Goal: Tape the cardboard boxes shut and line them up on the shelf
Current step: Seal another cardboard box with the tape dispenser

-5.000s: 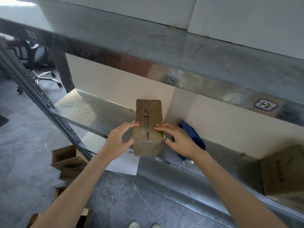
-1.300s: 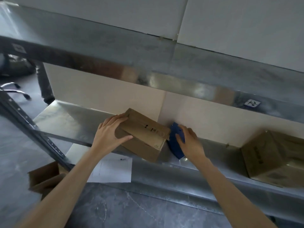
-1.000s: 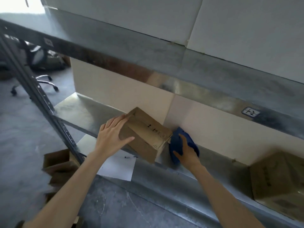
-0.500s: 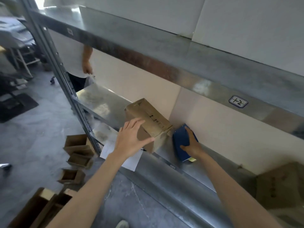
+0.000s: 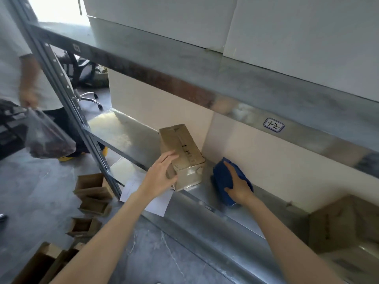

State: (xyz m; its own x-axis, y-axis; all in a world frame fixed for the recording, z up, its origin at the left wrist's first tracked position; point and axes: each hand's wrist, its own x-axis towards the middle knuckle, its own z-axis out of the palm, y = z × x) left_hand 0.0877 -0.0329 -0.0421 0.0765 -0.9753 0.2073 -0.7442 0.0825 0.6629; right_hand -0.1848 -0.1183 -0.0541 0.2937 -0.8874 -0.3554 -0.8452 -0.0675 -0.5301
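Note:
A small brown cardboard box (image 5: 184, 148) with tape along its top lies on the metal shelf (image 5: 127, 132), its far end close to the back wall. My left hand (image 5: 161, 175) rests against the box's near left corner, fingers straight along the side and thumb on the front face. Just right of the box, my right hand (image 5: 239, 188) grips a blue tape dispenser (image 5: 220, 175) that sits on the shelf. A gap separates the dispenser from the box.
A larger cardboard box (image 5: 344, 224) stands on the shelf at far right. Several open small boxes (image 5: 92, 187) and a paper sheet (image 5: 151, 199) lie on the floor below. A person holding a plastic bag (image 5: 47, 138) stands left, beyond the shelf post (image 5: 67, 95). The upper shelf (image 5: 225, 78) overhangs.
The box has swung from a diagonal lie to pointing towards the back wall under my left hand. My right hand stays on the dispenser. A person with a bag has come into view.

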